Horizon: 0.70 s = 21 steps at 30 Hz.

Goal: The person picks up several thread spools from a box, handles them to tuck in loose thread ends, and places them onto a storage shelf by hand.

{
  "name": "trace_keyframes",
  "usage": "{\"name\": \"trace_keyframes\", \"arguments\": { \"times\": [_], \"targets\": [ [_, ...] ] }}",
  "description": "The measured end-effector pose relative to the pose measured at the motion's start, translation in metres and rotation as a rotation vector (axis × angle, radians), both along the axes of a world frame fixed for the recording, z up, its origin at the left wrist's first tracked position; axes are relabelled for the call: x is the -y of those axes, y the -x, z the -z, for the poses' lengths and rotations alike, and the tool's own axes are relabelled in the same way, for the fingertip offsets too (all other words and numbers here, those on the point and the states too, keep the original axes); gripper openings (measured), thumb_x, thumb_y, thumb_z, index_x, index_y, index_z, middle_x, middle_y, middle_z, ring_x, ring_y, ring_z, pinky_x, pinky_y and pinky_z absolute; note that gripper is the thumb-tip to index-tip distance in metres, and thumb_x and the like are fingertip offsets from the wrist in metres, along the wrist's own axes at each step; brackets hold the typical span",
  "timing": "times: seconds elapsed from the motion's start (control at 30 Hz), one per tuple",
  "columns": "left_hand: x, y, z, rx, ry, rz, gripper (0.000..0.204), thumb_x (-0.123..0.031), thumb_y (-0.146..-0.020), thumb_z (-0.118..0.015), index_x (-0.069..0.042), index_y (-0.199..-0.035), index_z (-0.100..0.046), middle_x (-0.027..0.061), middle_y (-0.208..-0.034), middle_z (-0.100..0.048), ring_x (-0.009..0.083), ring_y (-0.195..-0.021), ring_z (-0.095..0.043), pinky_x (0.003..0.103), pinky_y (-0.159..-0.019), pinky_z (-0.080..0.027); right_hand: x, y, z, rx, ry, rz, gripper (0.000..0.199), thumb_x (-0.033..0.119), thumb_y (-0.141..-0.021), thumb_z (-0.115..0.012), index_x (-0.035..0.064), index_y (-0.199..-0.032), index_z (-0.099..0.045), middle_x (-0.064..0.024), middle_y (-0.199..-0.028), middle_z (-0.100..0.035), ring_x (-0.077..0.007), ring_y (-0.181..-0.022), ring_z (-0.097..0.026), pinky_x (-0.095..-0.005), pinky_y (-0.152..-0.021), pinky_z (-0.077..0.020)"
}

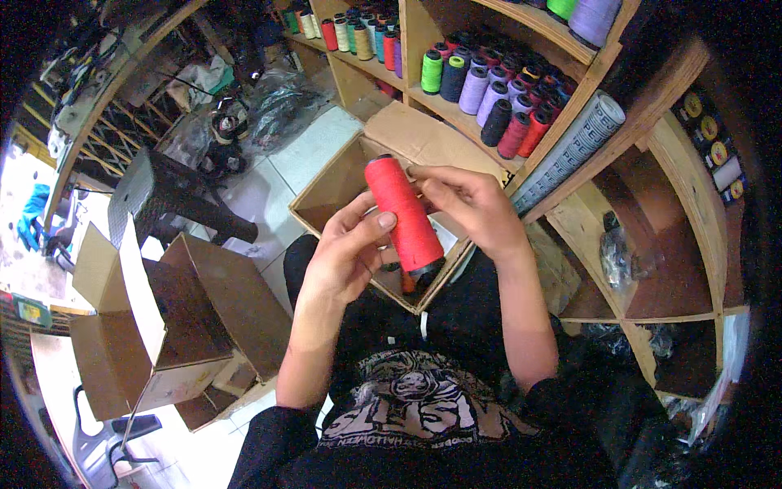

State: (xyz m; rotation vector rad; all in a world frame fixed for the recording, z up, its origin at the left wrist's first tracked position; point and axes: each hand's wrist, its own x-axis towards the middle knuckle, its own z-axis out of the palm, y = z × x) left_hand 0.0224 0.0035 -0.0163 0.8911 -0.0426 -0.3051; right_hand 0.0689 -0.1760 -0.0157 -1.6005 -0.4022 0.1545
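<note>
Both hands, the left hand (pixel 342 253) and the right hand (pixel 468 204), have their grip clamped on a bright red-orange spool of thread (pixel 403 213), a tilted cylinder with dark ends, held above an open cardboard box (pixel 326 191), near wooden shelves (pixel 570 106) of coloured spools.

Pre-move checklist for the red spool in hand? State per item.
1. Left hand grips red thread spool, thumb across it: ok.
2. Right hand fingers touch the spool's upper side: ok.
3. Spool clear of the open cardboard box below it: ok.
4. Loose thread end secured: cannot tell.
5. Free slot among the spools on the wooden shelf: cannot tell, the row looks packed.
6. Box contents: mostly hidden behind hands; cannot tell.
</note>
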Motion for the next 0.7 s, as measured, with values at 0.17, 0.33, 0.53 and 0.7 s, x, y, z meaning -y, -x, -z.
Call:
{"name": "trace_keyframes", "arguments": {
  "times": [0.17,0.33,0.53,0.7],
  "targets": [
    [-0.007,0.003,0.002,0.016,0.097,-0.077,0.042,-0.009,-0.082,-0.058,0.001,-0.12,-0.043,0.0113,-0.106,-0.057,0.022,-0.09,-0.06,0.04,-0.076,-0.053,-0.014,0.056,0.0,0.27,-0.077,0.234,0.034,0.016,-0.072,-0.072,0.0041,-0.101,-0.06,-0.0081,-0.095,-0.061,-0.0179,-0.086,-0.06,-0.0295,-0.077,-0.0476],
    [0.0,0.003,-0.004,0.027,0.066,-0.214,0.037,-0.006,-0.08,-0.06,-0.001,-0.115,-0.046,0.0086,-0.102,-0.056,0.0206,-0.089,-0.059,0.037,-0.074,-0.053,-0.018,0.073,-0.002,0.7,0.342,0.421,0.036,0.016,-0.066,-0.075,0.0078,-0.098,-0.061,-0.0065,-0.099,-0.057,-0.0244,-0.09,-0.056,-0.034,-0.081,-0.0454],
    [0.009,0.003,-0.001,0.028,-0.085,-0.358,0.041,-0.011,-0.079,-0.062,-0.004,-0.116,-0.045,0.0096,-0.103,-0.057,0.0198,-0.087,-0.06,0.035,-0.07,-0.054,-0.025,0.062,0.012,0.794,0.359,0.535,0.024,0.011,-0.069,-0.072,0.0075,-0.091,-0.063,-0.006,-0.095,-0.059,-0.0249,-0.085,-0.057,-0.034,-0.077,-0.046],
    [0.014,0.004,-0.002,0.044,-0.069,-0.366,0.035,-0.004,-0.079,-0.06,-0.003,-0.111,-0.046,0.0071,-0.101,-0.055,0.0168,-0.09,-0.058,0.031,-0.073,-0.054,-0.027,0.056,0.019,0.806,0.358,0.622,0.016,0.008,-0.072,-0.069,0.007,-0.086,-0.063,-0.0059,-0.088,-0.062,-0.0249,-0.083,-0.058,-0.0337,-0.074,-0.0465]
  ]
}}
